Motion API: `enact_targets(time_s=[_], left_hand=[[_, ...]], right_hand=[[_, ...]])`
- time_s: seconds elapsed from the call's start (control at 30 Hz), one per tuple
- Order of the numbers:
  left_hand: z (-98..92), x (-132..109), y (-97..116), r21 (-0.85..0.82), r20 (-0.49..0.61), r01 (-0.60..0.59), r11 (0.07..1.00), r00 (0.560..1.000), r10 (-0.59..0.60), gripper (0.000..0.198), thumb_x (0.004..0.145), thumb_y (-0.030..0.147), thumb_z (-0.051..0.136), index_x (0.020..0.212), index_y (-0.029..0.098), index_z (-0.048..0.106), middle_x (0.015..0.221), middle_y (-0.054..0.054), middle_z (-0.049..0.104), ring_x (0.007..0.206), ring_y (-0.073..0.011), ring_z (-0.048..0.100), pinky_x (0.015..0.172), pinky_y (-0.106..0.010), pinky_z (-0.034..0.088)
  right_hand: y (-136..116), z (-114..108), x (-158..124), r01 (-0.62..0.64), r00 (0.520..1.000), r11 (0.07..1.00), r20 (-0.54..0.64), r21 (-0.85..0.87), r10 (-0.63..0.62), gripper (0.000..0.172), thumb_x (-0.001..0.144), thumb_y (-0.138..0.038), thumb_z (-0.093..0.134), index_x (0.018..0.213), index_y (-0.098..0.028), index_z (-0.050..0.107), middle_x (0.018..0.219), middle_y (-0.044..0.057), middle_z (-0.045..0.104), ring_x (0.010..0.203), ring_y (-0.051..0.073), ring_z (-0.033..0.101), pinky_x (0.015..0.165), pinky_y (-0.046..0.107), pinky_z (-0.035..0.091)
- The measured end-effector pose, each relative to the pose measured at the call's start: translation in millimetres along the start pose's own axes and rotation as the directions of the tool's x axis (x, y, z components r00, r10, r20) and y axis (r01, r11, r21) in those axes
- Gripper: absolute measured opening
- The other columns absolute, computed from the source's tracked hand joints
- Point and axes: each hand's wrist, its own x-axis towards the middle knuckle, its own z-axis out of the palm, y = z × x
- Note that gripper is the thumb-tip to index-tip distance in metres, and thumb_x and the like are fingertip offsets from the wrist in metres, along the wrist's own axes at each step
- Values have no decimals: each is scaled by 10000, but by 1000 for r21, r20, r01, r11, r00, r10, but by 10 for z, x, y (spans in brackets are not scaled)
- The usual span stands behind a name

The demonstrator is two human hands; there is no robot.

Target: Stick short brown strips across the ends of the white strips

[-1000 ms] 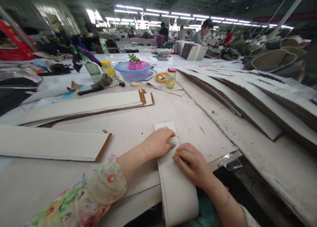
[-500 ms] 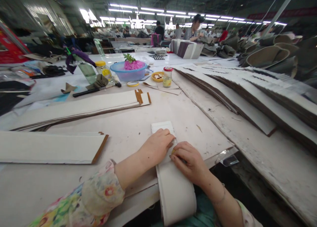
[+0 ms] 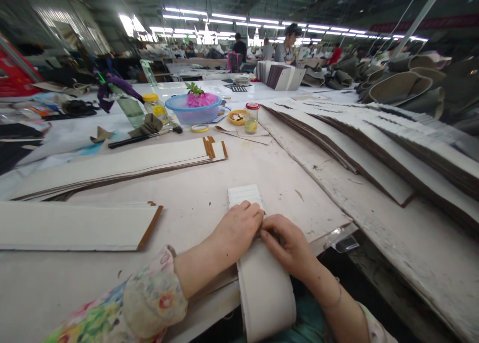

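Note:
A long off-white strip of sheet material lies on the table's front edge, and its near part curves down over the edge toward my lap. My left hand rests across the strip with its fingers curled over the right edge. Against those fingertips, my right hand is closed in a pinch at the same edge. Whatever lies between the fingertips, apart from the strip's edge, is hidden. Beyond my left hand, the strip's far end sits flat and shows several faint crosswise lines.
Similar strips with brown ends are stacked at left, with another pile nearer. Large fanned sheets lie right. Farther back are a blue basin, a red-lidded jar, a yellow dish and a brush. A person stands beyond.
My right hand has shifted slightly up along the strip's edge, its fingertips now against my left fingers. My left hand has moved slightly toward me. The strip stays in place.

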Motion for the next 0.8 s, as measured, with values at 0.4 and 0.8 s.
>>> enact_targets(time_s=[0.4, 0.8], left_hand=[[80, -48, -175, -257, -101, 157, 954, 977, -188, 139, 829, 272, 498, 917, 166, 515, 924, -47, 521, 894, -197, 471, 789, -330, 410], [39, -180, -250, -398, -104, 120, 910, 979, -175, 125, 812, 264, 535, 884, 162, 531, 913, -42, 538, 901, -181, 478, 807, -305, 399]], right_hand=[[96, 21, 244, 26, 988, 991, 153, -131, -5, 470, 762, -82, 388, 1219, -180, 345, 1123, 97, 490, 1064, 194, 455, 952, 405, 379], [24, -64, 335, 112, 955, 941, 298, -319, -12, 250, 831, -164, 449, 1069, -198, 517, 983, 67, 546, 958, 198, 491, 858, 374, 419]])
